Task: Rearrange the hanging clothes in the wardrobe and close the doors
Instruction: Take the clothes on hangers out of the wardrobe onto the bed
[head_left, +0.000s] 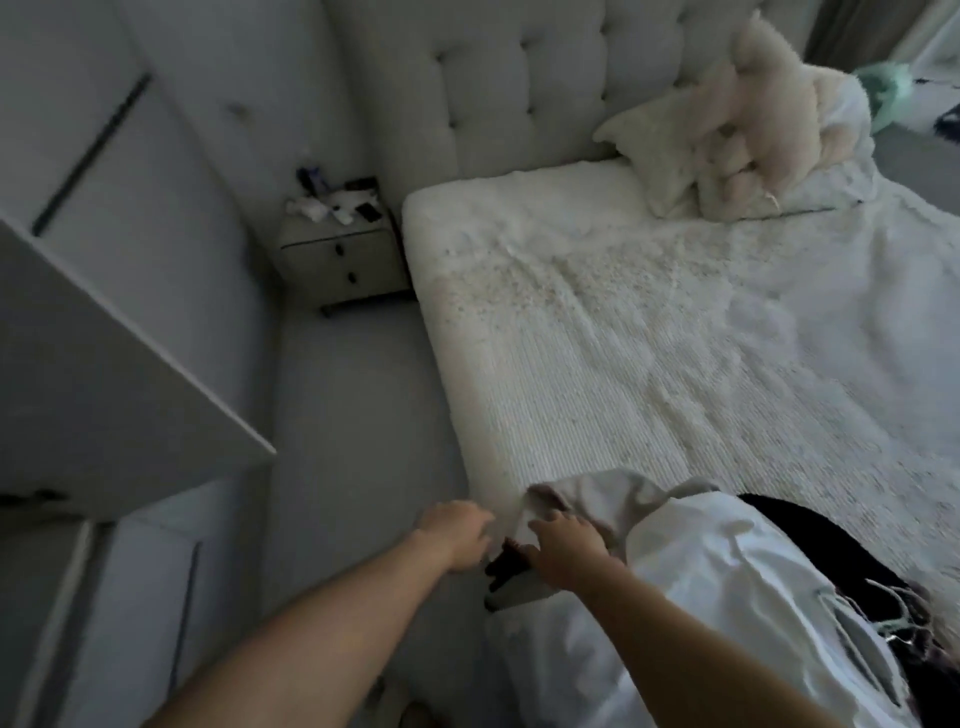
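Both my hands are reaching over clothes (717, 561) piled on the bed (649, 338): right hand (563, 545) spreading relaxed fingers on them, left hand (454, 532) blurred, possibly loosely curled.

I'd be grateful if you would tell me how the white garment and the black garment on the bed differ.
The white garment lies on top, nearer the bed's edge; the black garment lies partly under it, further in. The white one is smooth and faintly shiny, the black one dull, with a fringe showing. The right hand rests beside the white one; neither hand touches the black one. Both lie flat on the bed.
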